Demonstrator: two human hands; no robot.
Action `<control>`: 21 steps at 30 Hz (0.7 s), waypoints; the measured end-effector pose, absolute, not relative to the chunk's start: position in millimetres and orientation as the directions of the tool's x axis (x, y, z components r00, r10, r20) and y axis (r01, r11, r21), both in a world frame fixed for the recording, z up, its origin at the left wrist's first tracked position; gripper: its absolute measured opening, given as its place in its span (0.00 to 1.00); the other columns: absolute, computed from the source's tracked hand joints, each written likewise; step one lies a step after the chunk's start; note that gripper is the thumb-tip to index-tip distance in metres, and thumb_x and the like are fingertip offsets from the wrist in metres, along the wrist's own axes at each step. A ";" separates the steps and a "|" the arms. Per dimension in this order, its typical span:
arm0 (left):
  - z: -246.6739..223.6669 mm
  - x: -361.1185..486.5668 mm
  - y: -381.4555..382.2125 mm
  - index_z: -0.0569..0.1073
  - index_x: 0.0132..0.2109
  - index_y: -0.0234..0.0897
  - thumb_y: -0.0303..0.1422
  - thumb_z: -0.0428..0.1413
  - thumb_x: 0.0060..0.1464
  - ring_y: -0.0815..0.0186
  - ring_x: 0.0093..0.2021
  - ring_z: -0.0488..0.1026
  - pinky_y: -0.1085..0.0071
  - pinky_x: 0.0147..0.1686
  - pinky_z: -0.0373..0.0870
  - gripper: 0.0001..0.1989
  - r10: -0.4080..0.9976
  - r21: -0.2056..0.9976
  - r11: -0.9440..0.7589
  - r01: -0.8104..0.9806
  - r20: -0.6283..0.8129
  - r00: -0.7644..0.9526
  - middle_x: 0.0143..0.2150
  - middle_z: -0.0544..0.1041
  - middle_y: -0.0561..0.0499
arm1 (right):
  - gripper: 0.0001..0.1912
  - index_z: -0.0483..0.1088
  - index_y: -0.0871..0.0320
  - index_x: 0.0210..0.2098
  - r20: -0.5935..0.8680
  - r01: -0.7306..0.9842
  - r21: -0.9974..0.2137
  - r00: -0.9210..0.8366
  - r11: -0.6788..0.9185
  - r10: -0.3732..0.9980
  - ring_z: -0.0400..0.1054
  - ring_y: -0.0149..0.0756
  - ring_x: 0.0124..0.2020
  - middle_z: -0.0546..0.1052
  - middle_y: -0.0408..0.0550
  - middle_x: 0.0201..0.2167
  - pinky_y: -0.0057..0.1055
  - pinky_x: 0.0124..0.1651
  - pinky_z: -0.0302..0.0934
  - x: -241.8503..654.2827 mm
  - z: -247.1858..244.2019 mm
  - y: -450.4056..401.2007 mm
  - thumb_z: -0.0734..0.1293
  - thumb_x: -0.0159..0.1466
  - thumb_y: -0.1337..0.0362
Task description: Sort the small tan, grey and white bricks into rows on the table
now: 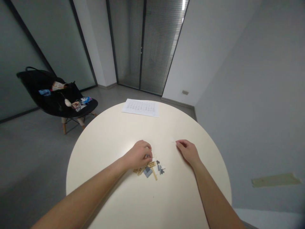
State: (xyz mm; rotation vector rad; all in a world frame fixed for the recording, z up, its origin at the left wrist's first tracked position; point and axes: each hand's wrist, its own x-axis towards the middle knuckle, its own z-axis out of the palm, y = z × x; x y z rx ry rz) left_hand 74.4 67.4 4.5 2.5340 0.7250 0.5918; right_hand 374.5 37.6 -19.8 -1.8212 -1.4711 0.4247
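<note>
My left hand (139, 156) is curled over a loose pile of small plastic building bricks (149, 169), and its fingertips pinch a small grey brick (148, 156). The pile mixes tan, grey and dark pieces, including a long tan plate (154, 174), and my palm hides part of it. My right hand (188, 151) rests on the cream round table (152, 203) to the right of the pile. Its fingertips are just short of a tiny white piece (172, 139) and do not visibly touch it.
A printed sheet of paper (140, 107) lies at the table's far edge. Beyond the rim, a black chair (57, 103) holds a black bag and assorted small items. Grey floor surrounds the table, with glass doors (143, 47) and walls behind.
</note>
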 end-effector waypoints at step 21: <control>2.7 83.0 59.8 0.79 0.28 0.41 0.29 0.62 0.45 0.57 0.47 0.69 0.59 0.52 0.58 0.01 0.675 0.539 -0.678 0.499 0.190 0.712 0.41 0.76 0.48 | 0.15 0.76 0.56 0.35 0.198 0.696 -0.715 0.290 -0.064 0.936 0.73 0.40 0.37 0.80 0.49 0.35 0.36 0.44 0.64 372.3 -17.2 37.1 0.64 0.59 0.53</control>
